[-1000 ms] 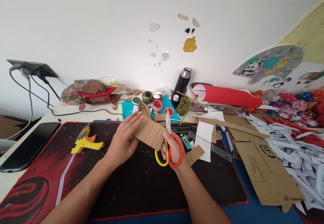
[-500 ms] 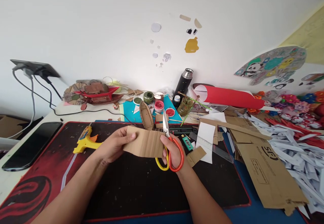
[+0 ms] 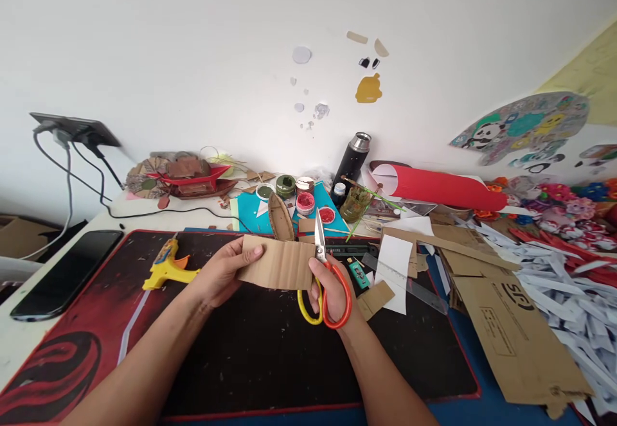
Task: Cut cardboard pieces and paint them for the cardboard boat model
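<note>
Far left on the tabletop (image 3: 29, 339): a flat black phone (image 3: 65, 275), glossy, lying beside the red-edged black mat (image 3: 270, 362). On the mat's upper left lies a yellow plastic glue gun (image 3: 166, 266) with an orange trigger.

Your left hand (image 3: 219, 275), its grip grasping the left end of a cardboard piece (image 3: 279, 263), thumb on top. The piece is brown, corrugated with fine vertical ribs, roughly rectangular, held above the mat.

Your right hand (image 3: 330, 284), its grip clenched through the loops of the scissors (image 3: 322, 272): one yellow handle, one orange, steel blades pointing up and meeting the cardboard's right edge.

Behind them: a small boat-shaped cardboard hull (image 3: 280, 217), round paint pots (image 3: 304, 202), a black cylindrical flask (image 3: 353, 159) with a metal cap.

Right: a roll of red paper (image 3: 438, 185), a flattened printed carton sheet (image 3: 515, 323), and a heap of white paper strips (image 3: 569, 278).
</note>
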Tool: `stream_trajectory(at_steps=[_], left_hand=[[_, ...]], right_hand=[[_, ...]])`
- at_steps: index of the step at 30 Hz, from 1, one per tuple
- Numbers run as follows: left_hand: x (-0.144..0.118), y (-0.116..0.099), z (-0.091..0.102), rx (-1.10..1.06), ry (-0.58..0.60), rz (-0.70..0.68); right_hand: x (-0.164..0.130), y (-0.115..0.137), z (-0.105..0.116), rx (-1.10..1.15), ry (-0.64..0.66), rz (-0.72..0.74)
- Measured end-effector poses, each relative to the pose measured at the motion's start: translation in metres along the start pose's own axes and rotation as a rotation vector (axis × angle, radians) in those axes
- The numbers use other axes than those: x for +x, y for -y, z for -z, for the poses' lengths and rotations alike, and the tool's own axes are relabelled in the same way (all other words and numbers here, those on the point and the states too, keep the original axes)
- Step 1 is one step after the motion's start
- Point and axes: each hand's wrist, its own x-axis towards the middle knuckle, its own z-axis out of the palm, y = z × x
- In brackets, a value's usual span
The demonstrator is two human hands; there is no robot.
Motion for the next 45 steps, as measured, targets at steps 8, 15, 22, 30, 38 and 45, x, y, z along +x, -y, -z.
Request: stream_trajectory(at_steps=[8, 15, 22, 30, 38, 45], left_hand=[[-0.003, -0.023, 0.010, 0.858, -0.164, -0.804], [-0.008, -0.032, 0.006, 0.939, 0.156, -0.663], [-0.014, -0.034, 0.008, 0.925, 0.148, -0.491], [-0.014, -0.033, 0.018, 0.861, 0.213, -0.467], [-0.014, -0.029, 0.013, 0.944, 0.221, -0.486], [-0.010, -0.030, 0.011, 0.998, 0.040, -0.492]], right_hand=[[-0.007, 0.006, -0.013, -0.276, -0.024, 0.023], [-0.010, 0.008, -0.018, -0.282, 0.012, 0.030], [-0.011, 0.001, -0.017, -0.317, 0.031, 0.007], [-0.010, 0.000, -0.016, -0.324, 0.022, 0.021], [-0.010, -0.005, -0.016, -0.339, 0.042, -0.011], [-0.010, -0.003, -0.016, -0.294, 0.036, 0.006]])
